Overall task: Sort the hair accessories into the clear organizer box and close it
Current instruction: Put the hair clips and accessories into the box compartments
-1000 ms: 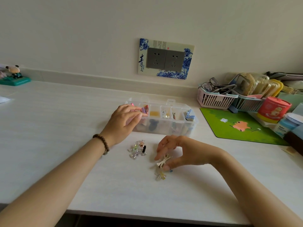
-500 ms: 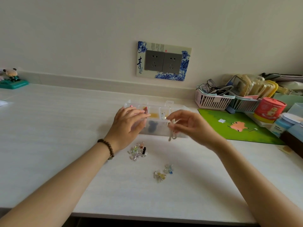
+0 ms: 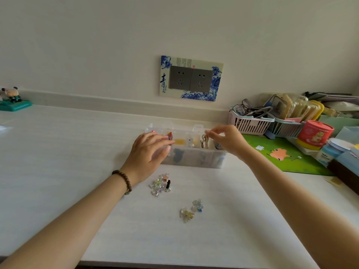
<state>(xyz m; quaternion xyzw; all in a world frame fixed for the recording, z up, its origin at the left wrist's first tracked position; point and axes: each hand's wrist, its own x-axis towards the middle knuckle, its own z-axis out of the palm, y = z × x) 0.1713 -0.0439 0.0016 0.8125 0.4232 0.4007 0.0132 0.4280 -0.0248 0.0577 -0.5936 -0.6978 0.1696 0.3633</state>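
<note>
— Pinching with thumb and forefinger, the right hand (image 3: 227, 141) dangles a pale hair clip (image 3: 205, 141) over the back row of the clear organizer box (image 3: 194, 162).
— And the left hand (image 3: 149, 154)?
— Fingers nearly straight, resting on the box's left end, unchanged. Half a second ago the clip hung at the box's front wall. Loose clips (image 3: 160, 184) lie just in front.

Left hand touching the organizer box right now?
Touching. Head view: the left hand lies on the left end of the organizer box, fingers over its rim, thumb against its front wall, no gap showing. Right hand pinches a hair clip over it.
</note>
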